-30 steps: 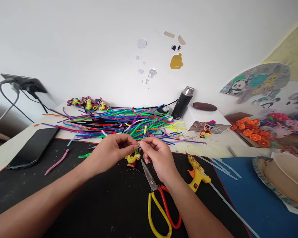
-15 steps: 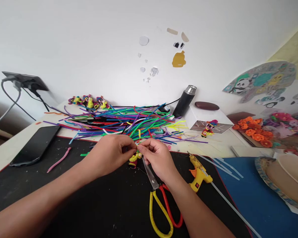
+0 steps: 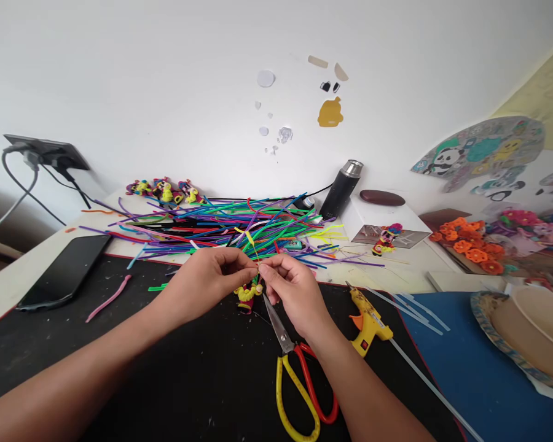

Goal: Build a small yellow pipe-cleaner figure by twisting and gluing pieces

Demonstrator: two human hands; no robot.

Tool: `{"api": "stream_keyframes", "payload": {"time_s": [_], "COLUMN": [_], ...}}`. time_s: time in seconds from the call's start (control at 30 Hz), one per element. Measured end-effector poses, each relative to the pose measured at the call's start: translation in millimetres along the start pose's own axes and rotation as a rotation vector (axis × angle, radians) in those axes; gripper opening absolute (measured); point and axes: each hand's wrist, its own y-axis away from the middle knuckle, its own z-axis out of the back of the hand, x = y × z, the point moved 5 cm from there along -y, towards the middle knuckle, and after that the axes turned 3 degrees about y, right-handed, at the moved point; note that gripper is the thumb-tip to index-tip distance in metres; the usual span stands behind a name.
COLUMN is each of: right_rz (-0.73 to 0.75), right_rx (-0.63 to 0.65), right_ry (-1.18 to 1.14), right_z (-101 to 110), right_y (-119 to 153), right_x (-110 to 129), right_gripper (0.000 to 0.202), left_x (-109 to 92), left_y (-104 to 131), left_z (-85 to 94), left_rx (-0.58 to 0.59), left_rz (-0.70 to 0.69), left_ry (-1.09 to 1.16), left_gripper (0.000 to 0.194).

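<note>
My left hand (image 3: 212, 279) and my right hand (image 3: 295, 291) meet fingertip to fingertip above the black mat (image 3: 184, 374). Both are closed in a pinch on a thin yellow-tipped pipe cleaner (image 3: 250, 238), whose upper end leans up to the left. Just below the fingertips is a small yellow and dark red pipe-cleaner figure (image 3: 246, 298); whether the fingers touch it I cannot tell. Scissors (image 3: 283, 344) with one yellow and one red handle lie under my right wrist, their tip near the figure.
Behind the hands spreads a heap of coloured pipe cleaners (image 3: 203, 228). Several finished figures (image 3: 166, 190) sit at back left, another (image 3: 387, 238) by a white box (image 3: 396, 215). A yellow glue gun (image 3: 367, 319) lies right, a phone (image 3: 64, 272) left, and a black flask (image 3: 343, 190) leans at the wall.
The yellow tip has tilted to the left and its thin stem shows more. My left fingertips have shifted slightly right and the figure below is more exposed.
</note>
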Motion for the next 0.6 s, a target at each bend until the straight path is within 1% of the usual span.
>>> {"api": "stream_keyframes", "payload": {"time_s": [0.07, 0.13, 0.2, 0.23, 0.27, 0.3, 0.33, 0.37, 0.47, 0.6], "right_rz": [0.004, 0.005, 0.007, 0.006, 0.005, 0.003, 0.001, 0.000, 0.009, 0.038], "right_rx": [0.000, 0.009, 0.030, 0.046, 0.062, 0.075, 0.086, 0.092, 0.083, 0.046], "right_ry": [-0.001, 0.004, 0.022, 0.040, 0.063, 0.091, 0.120, 0.146, 0.193, 0.234], "right_z": [0.8, 0.9, -0.2, -1.3, -2.6, -3.8, -4.9, -5.7, -6.1, -3.8], "right_y": [0.2, 0.4, 0.8, 1.2, 1.6, 2.1, 2.6, 3.0, 3.5, 2.6], "right_x": [0.4, 0.5, 0.7, 0.7, 0.7, 0.7, 0.7, 0.8, 1.3, 1.2], "right_gripper": [0.030, 0.029, 0.027, 0.025, 0.024, 0.022, 0.020, 0.019, 0.016, 0.014], "left_x": [-0.9, -4.8, -13.9, -19.5, -24.5, -28.4, -30.7, -31.5, -29.9, -25.4], "left_y": [-0.5, 0.1, 2.4, 3.9, 5.4, 6.7, 7.6, 8.0, 7.3, 6.2], "left_z": [3.7, 14.7, 25.2, 27.1, 26.3, 23.8, 20.9, 18.4, 14.6, 13.2], "left_rx": [-0.015, -0.138, -0.266, -0.283, -0.263, -0.219, -0.174, -0.139, -0.115, -0.095], "left_rz": [-0.028, -0.099, -0.259, -0.367, -0.478, -0.577, -0.652, -0.698, -0.726, -0.668], "left_ry": [-0.022, -0.088, -0.196, -0.258, -0.319, -0.377, -0.429, -0.476, -0.597, -0.664], "left_gripper": [0.033, 0.033, 0.026, 0.023, 0.020, 0.020, 0.020, 0.020, 0.020, 0.022]}}
